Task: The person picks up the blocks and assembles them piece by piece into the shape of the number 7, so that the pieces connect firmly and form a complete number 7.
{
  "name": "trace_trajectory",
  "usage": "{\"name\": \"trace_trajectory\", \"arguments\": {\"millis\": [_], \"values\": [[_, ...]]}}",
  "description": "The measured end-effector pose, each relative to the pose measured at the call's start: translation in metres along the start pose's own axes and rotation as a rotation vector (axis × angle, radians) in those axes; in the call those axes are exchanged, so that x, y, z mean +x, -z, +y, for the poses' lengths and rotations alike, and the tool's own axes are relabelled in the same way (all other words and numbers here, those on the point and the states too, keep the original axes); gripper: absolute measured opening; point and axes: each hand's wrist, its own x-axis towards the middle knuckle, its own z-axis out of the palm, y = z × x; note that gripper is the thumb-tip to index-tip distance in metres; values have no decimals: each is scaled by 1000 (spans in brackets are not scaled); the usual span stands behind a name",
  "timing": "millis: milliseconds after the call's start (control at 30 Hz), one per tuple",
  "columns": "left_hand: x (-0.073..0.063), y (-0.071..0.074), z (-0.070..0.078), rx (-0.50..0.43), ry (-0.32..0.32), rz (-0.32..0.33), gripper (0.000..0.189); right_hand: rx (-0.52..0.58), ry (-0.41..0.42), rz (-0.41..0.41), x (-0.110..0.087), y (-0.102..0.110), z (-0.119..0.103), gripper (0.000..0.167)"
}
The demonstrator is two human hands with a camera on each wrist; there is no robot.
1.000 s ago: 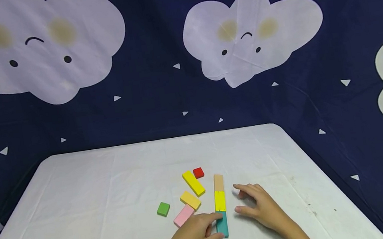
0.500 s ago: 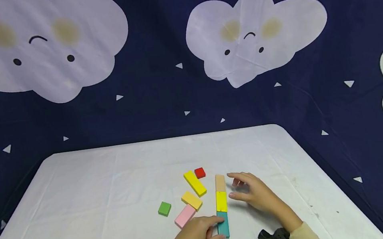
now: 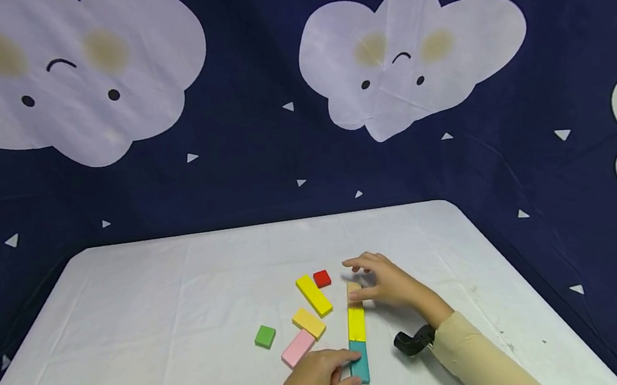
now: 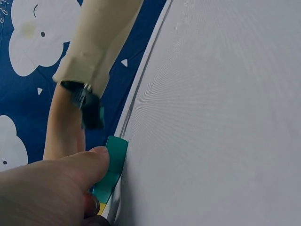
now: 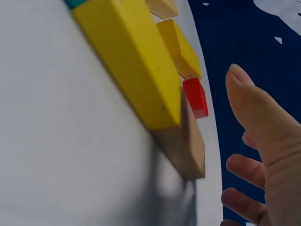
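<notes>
A teal block (image 3: 361, 368), a yellow block (image 3: 356, 323) and a tan block (image 3: 353, 287) lie end to end in a row running away from the person. My left hand (image 3: 313, 384) holds the teal block at the near end, index finger and thumb on it; in the left wrist view the thumb presses its side. Over the far end hovers my right hand (image 3: 387, 281), its fingers spread, the thumb partly covering the tan block in the head view. The right wrist view shows a gap between that hand and the tan block.
Left of the row lie a long yellow block (image 3: 314, 296), a red cube (image 3: 322, 278), a light orange block (image 3: 309, 323), a pink block (image 3: 298, 348) and a green cube (image 3: 266, 336). A black device (image 3: 413, 342) hangs at the right wrist. White cloth (image 3: 184, 313) covers the table.
My right hand has moved forward and left, from beside the row to above its far end. The left hand stays at the teal block, and the blocks keep their places.
</notes>
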Motion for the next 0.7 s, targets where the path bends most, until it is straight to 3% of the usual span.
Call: {"name": "trace_trajectory", "arguments": {"millis": [300,700], "values": [[0,-1,-1,8,-3,-9,37,-39,46,-149,31,-6,-12,82],[-1,0,-1,26,-30,-4,36,-113,94,-309,50,-16,-27,88]]}}
